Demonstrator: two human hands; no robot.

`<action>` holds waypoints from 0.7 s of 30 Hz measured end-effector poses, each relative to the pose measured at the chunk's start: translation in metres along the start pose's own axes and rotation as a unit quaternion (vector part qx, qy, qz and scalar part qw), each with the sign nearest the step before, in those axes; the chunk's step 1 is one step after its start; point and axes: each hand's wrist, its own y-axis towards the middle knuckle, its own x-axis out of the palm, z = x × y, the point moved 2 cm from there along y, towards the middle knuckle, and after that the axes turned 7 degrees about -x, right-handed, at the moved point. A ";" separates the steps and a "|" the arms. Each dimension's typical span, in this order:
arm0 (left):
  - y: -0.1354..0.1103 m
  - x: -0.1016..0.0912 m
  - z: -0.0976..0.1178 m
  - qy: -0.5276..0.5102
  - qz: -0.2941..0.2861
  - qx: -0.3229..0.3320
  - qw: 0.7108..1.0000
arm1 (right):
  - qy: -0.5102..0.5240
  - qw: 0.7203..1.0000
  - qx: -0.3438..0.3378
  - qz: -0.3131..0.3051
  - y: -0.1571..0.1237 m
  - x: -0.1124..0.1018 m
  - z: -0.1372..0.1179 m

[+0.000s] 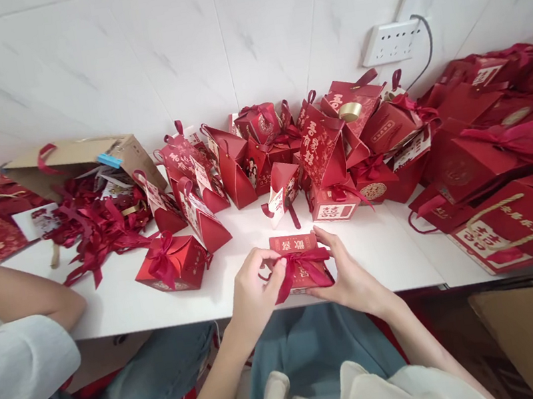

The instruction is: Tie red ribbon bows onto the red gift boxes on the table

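A small red gift box point(299, 245) with gold characters lies near the front edge of the white table point(385, 248). A dark red ribbon bow point(301, 263) crosses its top. My left hand point(253, 292) pinches the ribbon at the box's left side, fingers closed on it. At the right side, my right hand point(346, 274) grips the box, with the thumb by the bow and the fingers under the edge.
A tied red box point(171, 263) sits to the left. Several red boxes point(289, 149) crowd the wall. Loose ribbons point(94, 230) and a cardboard box point(82, 158) lie far left, red bags point(507, 188) right. Another person's arm point(13, 293) rests at the left.
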 end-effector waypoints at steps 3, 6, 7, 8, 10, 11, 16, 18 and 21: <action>-0.008 0.003 0.018 0.063 0.058 0.162 0.983 | -0.017 0.998 -0.033 0.056 0.000 0.001 -0.004; -0.014 0.008 0.031 0.089 0.103 0.276 0.951 | -0.019 0.992 -0.065 0.103 0.000 0.000 -0.011; -0.016 0.010 0.034 0.093 0.113 0.299 0.943 | -0.017 0.991 -0.072 0.112 0.001 -0.001 -0.013; -0.017 0.011 0.036 0.096 0.122 0.315 0.936 | -0.014 0.990 -0.078 0.120 0.001 -0.002 -0.015; -0.019 0.011 0.040 0.099 0.136 0.335 0.927 | -0.007 0.987 -0.089 0.132 0.001 -0.004 -0.018; -0.020 0.011 0.042 0.097 0.142 0.341 0.924 | -0.002 0.986 -0.096 0.137 0.001 -0.005 -0.020; -0.023 0.007 0.049 0.087 0.139 0.351 0.922 | 0.020 0.980 -0.125 0.153 -0.001 -0.008 -0.026; -0.024 0.006 0.052 0.085 0.137 0.349 0.923 | 0.018 0.980 -0.128 0.154 -0.002 -0.009 -0.028; -0.026 0.004 0.056 0.084 0.136 0.346 0.924 | 0.022 0.978 -0.130 0.159 -0.003 -0.010 -0.032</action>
